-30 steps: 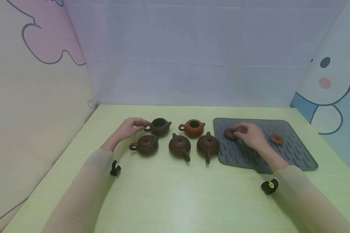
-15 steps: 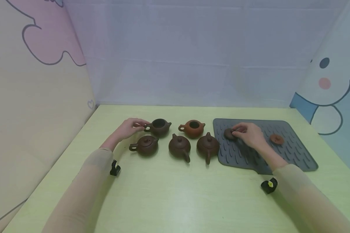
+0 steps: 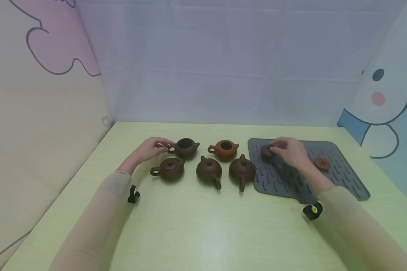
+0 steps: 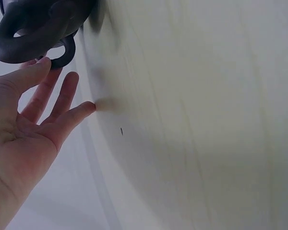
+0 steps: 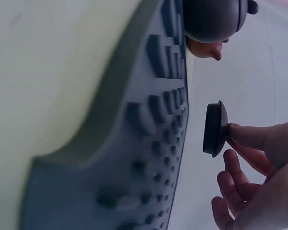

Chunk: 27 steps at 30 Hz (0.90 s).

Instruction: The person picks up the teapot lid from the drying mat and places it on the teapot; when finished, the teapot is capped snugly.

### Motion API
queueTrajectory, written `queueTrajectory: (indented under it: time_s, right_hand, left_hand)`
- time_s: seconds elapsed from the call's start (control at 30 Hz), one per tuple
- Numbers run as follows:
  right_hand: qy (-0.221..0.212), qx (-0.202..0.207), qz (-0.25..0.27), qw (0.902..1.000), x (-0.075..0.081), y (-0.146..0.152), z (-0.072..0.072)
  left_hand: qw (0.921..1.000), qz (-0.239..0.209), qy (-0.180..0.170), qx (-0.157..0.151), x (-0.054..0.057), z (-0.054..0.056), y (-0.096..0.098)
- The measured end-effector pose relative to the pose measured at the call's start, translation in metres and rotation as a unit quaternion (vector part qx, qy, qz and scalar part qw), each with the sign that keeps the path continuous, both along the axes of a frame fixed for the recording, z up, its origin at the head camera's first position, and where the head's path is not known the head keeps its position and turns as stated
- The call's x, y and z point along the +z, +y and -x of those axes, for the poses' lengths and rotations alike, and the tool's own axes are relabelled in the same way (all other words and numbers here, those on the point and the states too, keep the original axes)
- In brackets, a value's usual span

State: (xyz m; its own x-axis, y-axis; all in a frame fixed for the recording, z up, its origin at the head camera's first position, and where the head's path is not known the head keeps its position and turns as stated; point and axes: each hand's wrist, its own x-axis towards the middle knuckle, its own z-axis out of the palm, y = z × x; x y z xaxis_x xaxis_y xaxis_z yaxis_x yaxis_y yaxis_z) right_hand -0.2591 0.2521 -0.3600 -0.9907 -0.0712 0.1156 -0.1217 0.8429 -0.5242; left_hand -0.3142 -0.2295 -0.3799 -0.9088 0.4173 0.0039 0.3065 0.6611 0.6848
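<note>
At the back left, my left hand (image 3: 151, 148) pinches the handle of a dark brown teapot (image 3: 187, 149) without a lid, which stands upright on the table. In the left wrist view its looped handle (image 4: 67, 53) meets thumb and index finger, while the other fingers are spread. Over the grey mat, my right hand (image 3: 290, 150) holds a dark round lid (image 3: 266, 151) by its knob. The right wrist view shows this lid (image 5: 214, 129) raised off the mat, pinched between thumb and finger. A reddish-brown lid (image 3: 322, 163) lies on the mat farther right.
A reddish-brown lidless teapot (image 3: 225, 150) stands right of the dark one. In front are three lidded dark teapots: one at left (image 3: 171, 169), a middle one (image 3: 208, 170) and one (image 3: 242, 169) beside the ridged grey mat (image 3: 346, 180).
My right hand has risen slightly and lifted the dark lid off the mat. The left hand and the teapots have stayed where they were.
</note>
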Motion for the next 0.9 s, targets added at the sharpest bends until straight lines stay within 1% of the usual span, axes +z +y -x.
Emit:
queueTrajectory:
  time_s: [0.2, 0.43, 0.67, 0.9]
  right_hand:
    - [0.009, 0.011, 0.021, 0.9997, 0.017, -0.015, 0.006]
    - [0.008, 0.018, 0.067, 0.9976, 0.037, -0.049, 0.011]
    - [0.027, 0.036, 0.089, 0.9950, 0.043, -0.085, 0.019]
    - [0.028, 0.062, 0.130, 0.9892, 0.045, -0.121, 0.025]
  left_hand:
    - [1.0000, -0.001, 0.000, -0.006, 0.000, 0.001, 0.000]
    - [1.0000, -0.003, -0.002, -0.008, 0.002, 0.000, 0.000]
    - [0.9999, -0.006, -0.011, -0.007, 0.002, 0.000, 0.001]
    - [0.9999, -0.007, -0.007, -0.012, 0.002, 0.001, 0.000]
